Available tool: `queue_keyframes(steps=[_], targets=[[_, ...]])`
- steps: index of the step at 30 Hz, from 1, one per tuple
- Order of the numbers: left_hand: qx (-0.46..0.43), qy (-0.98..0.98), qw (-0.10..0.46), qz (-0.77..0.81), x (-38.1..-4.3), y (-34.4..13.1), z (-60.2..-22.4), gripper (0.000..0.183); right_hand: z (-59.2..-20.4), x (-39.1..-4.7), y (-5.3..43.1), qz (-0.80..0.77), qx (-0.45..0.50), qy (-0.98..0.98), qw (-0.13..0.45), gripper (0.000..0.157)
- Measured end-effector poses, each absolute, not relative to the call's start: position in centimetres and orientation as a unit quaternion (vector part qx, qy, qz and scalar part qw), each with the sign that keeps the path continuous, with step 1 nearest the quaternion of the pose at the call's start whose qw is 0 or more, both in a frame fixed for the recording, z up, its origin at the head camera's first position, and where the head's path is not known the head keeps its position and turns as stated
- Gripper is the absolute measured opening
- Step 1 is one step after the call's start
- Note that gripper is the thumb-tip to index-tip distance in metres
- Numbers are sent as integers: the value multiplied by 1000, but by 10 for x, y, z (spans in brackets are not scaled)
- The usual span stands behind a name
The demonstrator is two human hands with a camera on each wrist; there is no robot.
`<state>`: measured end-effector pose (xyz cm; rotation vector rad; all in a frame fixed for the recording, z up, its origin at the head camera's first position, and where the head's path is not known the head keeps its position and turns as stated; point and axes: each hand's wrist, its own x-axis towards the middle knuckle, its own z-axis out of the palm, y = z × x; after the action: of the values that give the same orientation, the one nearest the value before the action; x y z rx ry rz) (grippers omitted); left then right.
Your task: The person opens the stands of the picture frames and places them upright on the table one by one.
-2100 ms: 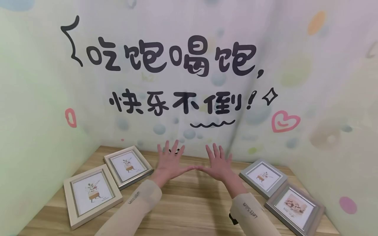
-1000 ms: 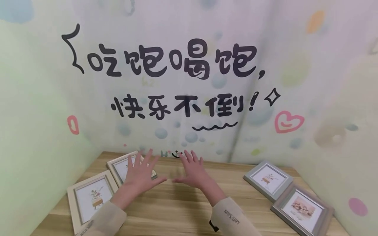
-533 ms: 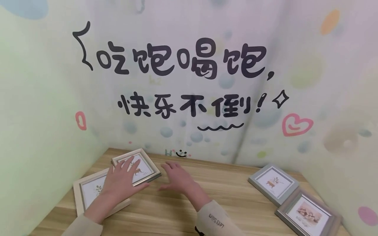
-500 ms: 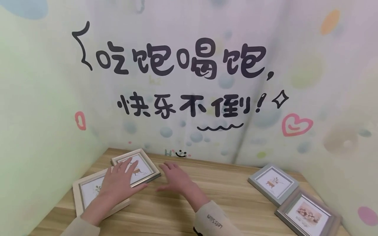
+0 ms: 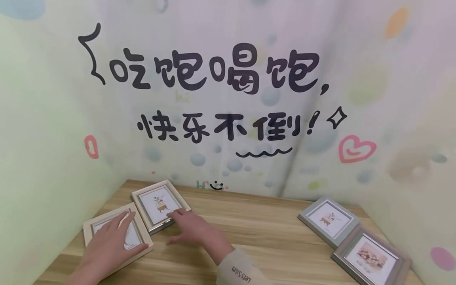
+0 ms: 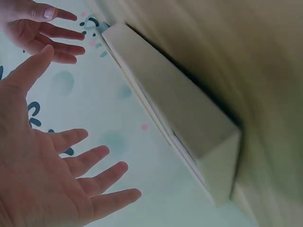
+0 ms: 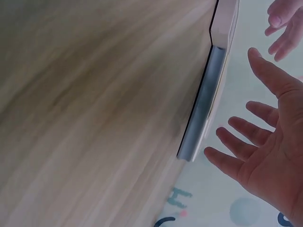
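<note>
Where left hand (image 5: pixel 107 245) is: over near-left frame (image 5: pixel 132 237), hiding part of its picture; fingers spread, gripping nothing.
Right hand (image 5: pixel 190 227): fingertips over right side of far-left frame (image 5: pixel 156 202); fingers extended, gripping nothing.
Contact: left wrist view, hand apart from the frame seen there; right wrist view, fingertips just beside the frame edge, can't tell if touching.
Near-left frame: cream, flat, face up.
Far-left frame: cream, silvery edge, potted-plant picture, face up, just beyond near-left frame.
Grey-blue frame (image 5: pixel 325 217): right side of table (image 5: pixel 263 233), plant picture.
Grey-brown frame (image 5: pixel 370 255): nearer, close by grey-blue frame, pinkish picture.
Sleeve (image 5: pixel 238 269): right arm, beige, printed lettering.
Wall (image 5: pixel 213 23): black Chinese characters.
</note>
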<state>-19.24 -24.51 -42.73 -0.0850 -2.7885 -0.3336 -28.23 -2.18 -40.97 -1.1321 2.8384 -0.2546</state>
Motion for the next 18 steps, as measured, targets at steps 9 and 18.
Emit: queue_keyframes(steps=[9, 18], targets=[[-11, -978, 145, -146, -174, -271, -445, 99, -421, -277, -44, -71, -387, 918, 48, 78], [10, -982, 89, -169, -164, -290, -454, 99, -429, -275, -57, -114, -406, 905, 62, 64]])
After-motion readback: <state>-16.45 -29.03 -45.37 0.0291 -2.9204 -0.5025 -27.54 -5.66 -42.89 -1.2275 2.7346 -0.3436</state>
